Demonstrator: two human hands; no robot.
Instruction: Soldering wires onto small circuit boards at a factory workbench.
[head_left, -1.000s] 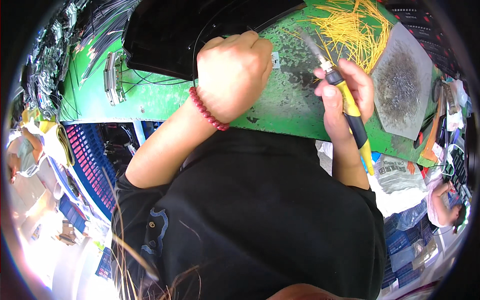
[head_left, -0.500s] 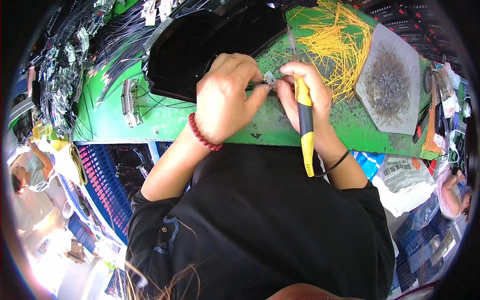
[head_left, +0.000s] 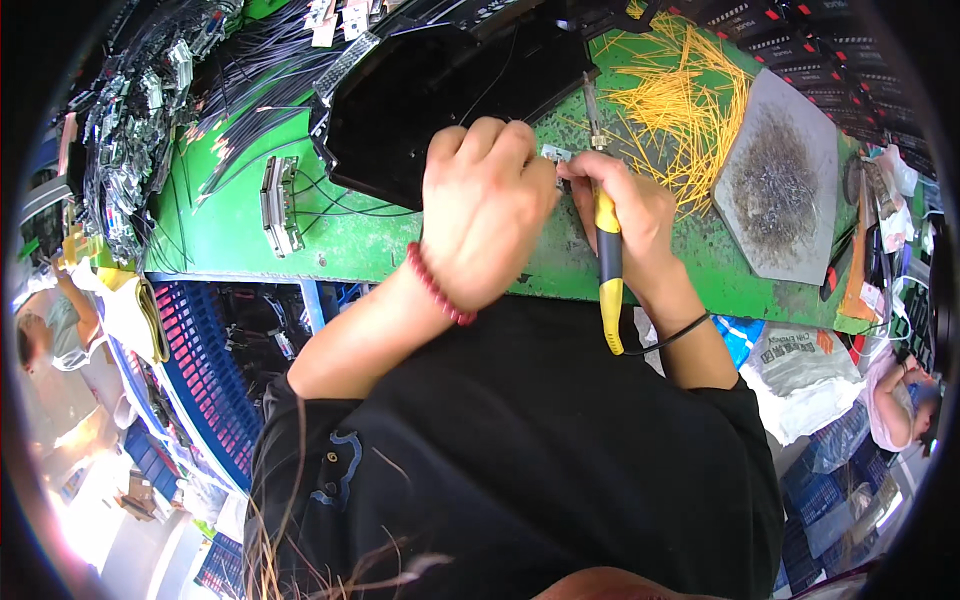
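Note:
A soldering iron (head_left: pixel 611 258) with a yellow and black handle rests in my right hand (head_left: pixel 645 220), its metal tip pointing away from me. The thumb and forefinger of that hand also pinch at a small whitish metal piece (head_left: pixel 555 153). My left hand (head_left: pixel 485 210) is closed beside it, knuckles up; whatever its fingertips grip is hidden. Beyond my left hand lies a large black plastic housing (head_left: pixel 400 120). Thin dark wires run from under that hand to a jointed silver metal part (head_left: pixel 279 205) on the green bench (head_left: pixel 370 245).
Loose yellow wires (head_left: pixel 680 115) lie beyond my right hand. A grey plate (head_left: pixel 785 190) with dark metal bits is at the right. Black wires (head_left: pixel 250 110) and piled metal parts (head_left: pixel 150 120) fill the left. A blue crate (head_left: pixel 205 370) stands below the bench; other people are at both sides.
My left hand has rolled knuckles-up and moved right, its fingers curling in. The small metal piece has shifted slightly right. The soldering iron stays in my right hand; the view has shifted a little.

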